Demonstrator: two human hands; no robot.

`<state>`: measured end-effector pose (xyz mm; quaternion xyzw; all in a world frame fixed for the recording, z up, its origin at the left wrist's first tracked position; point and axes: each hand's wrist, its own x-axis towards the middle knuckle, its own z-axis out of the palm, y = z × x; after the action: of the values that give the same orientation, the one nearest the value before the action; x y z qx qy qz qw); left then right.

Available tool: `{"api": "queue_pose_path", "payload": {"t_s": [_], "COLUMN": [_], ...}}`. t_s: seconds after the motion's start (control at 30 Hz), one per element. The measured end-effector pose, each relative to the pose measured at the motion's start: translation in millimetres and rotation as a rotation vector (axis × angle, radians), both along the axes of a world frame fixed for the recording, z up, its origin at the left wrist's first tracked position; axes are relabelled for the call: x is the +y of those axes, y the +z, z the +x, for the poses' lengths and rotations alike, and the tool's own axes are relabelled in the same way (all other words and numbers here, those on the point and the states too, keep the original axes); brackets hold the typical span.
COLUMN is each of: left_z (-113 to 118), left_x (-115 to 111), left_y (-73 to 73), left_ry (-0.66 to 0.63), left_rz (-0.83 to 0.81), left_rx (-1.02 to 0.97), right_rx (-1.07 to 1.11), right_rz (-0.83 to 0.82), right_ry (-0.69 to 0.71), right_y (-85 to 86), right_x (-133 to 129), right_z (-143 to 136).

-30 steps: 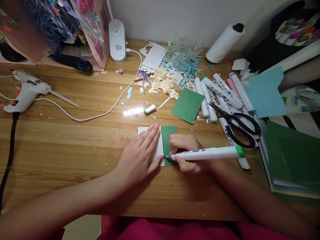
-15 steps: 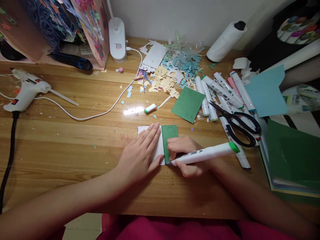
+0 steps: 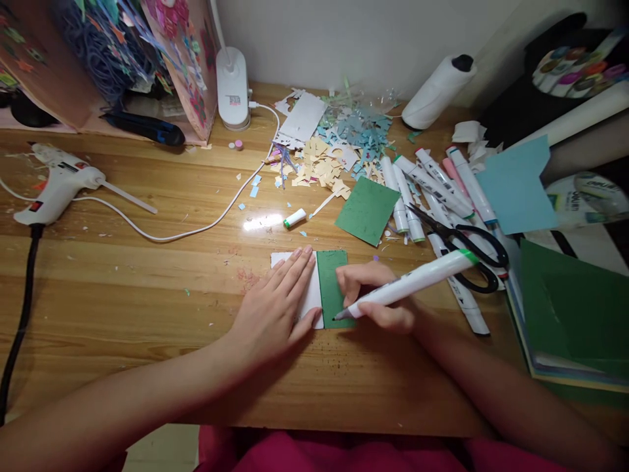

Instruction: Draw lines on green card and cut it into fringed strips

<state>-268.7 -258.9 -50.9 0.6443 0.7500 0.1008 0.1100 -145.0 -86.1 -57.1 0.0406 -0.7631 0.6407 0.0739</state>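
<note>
Green card [image 3: 330, 282] on littered wooden desk [image 3: 147, 288] before pale wall [image 3: 344, 39], right grip [image 3: 390, 313] round marker [image 3: 427, 273], left grip [image 3: 275, 301] flat on white card [image 3: 312, 294].

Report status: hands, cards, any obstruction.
Left hand flat on white card. Right hand gripping marker, tip at near end of green card. Scissors lie right, apart from both cards.

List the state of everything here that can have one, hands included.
Left hand: flat on the white paper
Right hand: closed around the marker
Marker: uncapped, tip at the green paper
Cap: off, lying on the table
Glue gun: on its side, glue stick jutting out
Scissors: lying on loose markers, blade gap unclear
White stand: cable plugged in
</note>
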Motion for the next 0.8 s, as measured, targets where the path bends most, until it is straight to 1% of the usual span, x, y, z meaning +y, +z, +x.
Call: {"api": "queue_pose_path", "payload": {"t_s": [0.07,0.13,0.3,0.47,0.53,0.63,0.7,0.8], "left_z": [-0.4,-0.4,2.1,5.3,6.2,6.9,7.1,7.2], "left_x": [0.0,0.6,4.4,8.8,9.2,8.2,7.3,6.6], "left_y": [-0.5,-0.6,-0.5,-0.4,-0.2,0.2,0.6,1.2], "left_ry": [0.003,0.007,0.016,0.015,0.016,0.019,0.018,0.02], "left_rz": [0.0,-0.005,-0.007,-0.007,-0.01,-0.011,-0.008,0.003], "left_rx": [-0.019,-0.034,-0.041,-0.05,-0.049,-0.037,-0.031,-0.032], "right_rx": [-0.021,-0.066,-0.151,-0.137,-0.089,-0.059,-0.083,-0.11], "right_rz": [-0.057,-0.067,-0.052,-0.117,-0.161,-0.175,-0.133,-0.058], "right_ry": [-0.09,-0.121,-0.073,-0.075,-0.149,-0.344,-0.451,-0.54], "right_y": [-1.3,-2.0,-1.2,-1.7,-2.3,-2.7,-2.6,-2.3], "right_x": [4.2,8.0,12.5,11.8,10.8,9.2,8.3,7.2], "right_z": [0.1,-0.1,-0.7,-0.4,0.0,0.2,-0.4,-2.4]}}
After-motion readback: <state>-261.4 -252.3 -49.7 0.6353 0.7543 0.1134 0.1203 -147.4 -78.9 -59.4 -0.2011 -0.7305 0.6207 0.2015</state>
